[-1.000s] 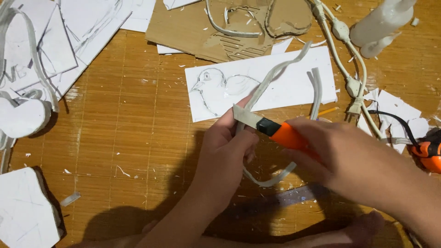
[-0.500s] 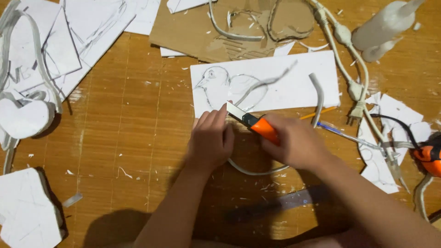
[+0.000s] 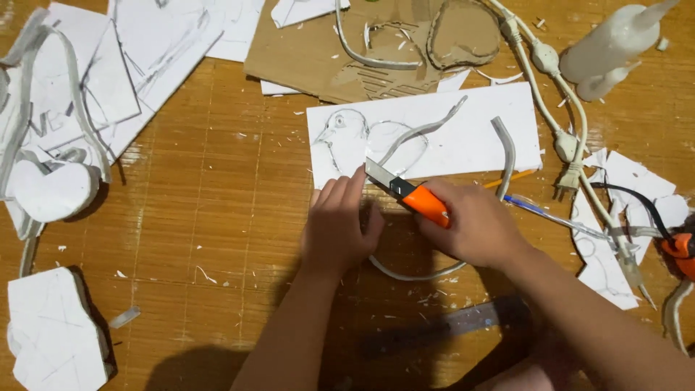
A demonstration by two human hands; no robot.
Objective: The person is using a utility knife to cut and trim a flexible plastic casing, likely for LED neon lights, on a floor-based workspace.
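My right hand grips an orange utility knife, its blade tip resting near the lower edge of a white foam sheet with a pencilled bird outline. My left hand lies flat on the wooden table, fingers together, pressing down just below the sheet, its fingertips beside the blade. A thin curved grey-white strip loops out from under both hands and runs up across the sheet.
A cardboard piece with cut shapes lies behind the sheet. White foam offcuts are piled at left. A white cable with plugs, a white bottle, pens and an orange tool sit at right. A ruler lies near.
Both hands came down from holding the strip in the air to the table. The left hand now presses flat, and the knife blade rests at the sheet's lower edge.
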